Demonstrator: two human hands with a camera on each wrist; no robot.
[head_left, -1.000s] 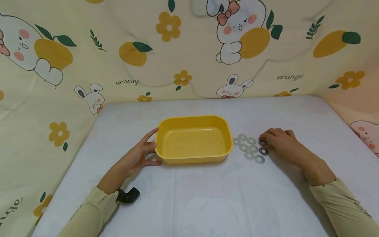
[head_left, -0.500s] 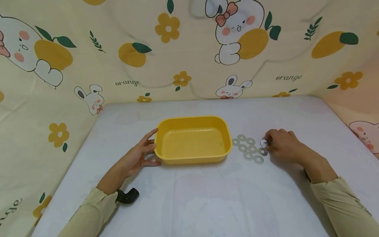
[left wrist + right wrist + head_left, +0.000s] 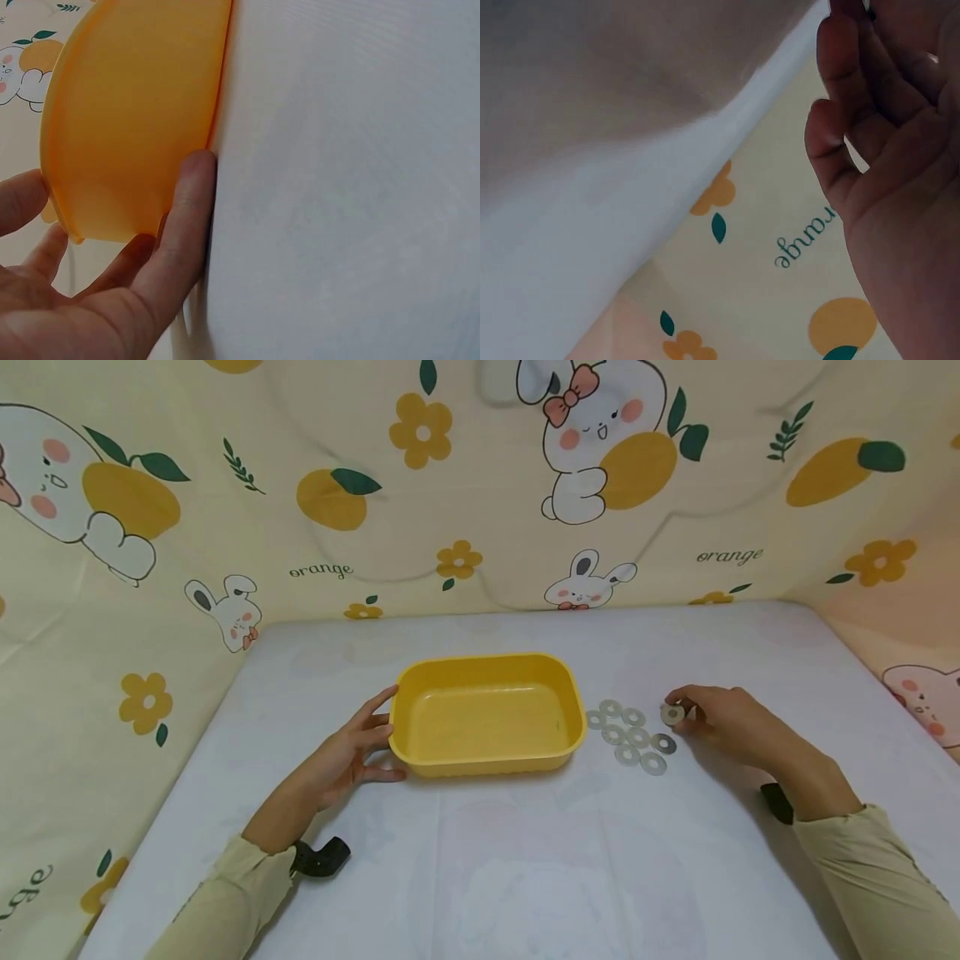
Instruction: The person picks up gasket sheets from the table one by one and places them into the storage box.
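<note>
A second ago the right hand (image 3: 727,718) was bent low over a dark washer at the right of the bunch; now it has that washer (image 3: 667,717) up between thumb and fingertips, tipped so its hole shows. That means one washer is off the tabletop (image 3: 480,868) and in grip, while eight loose washers (image 3: 631,741) lie flat between the tub and the tabletop's right edge. I see none inside the yellow tub (image 3: 487,718), which sits nearer the far edge, a little left of centre. The left hand (image 3: 347,766) hasn't moved: fingers spread against the tub's left end, thumb along its near corner.

From the right wrist, the fingertips run off the top and I can't make out the washer. Whether a second one hides behind it, I can't tell. The tabletop's near edge is cut off.
</note>
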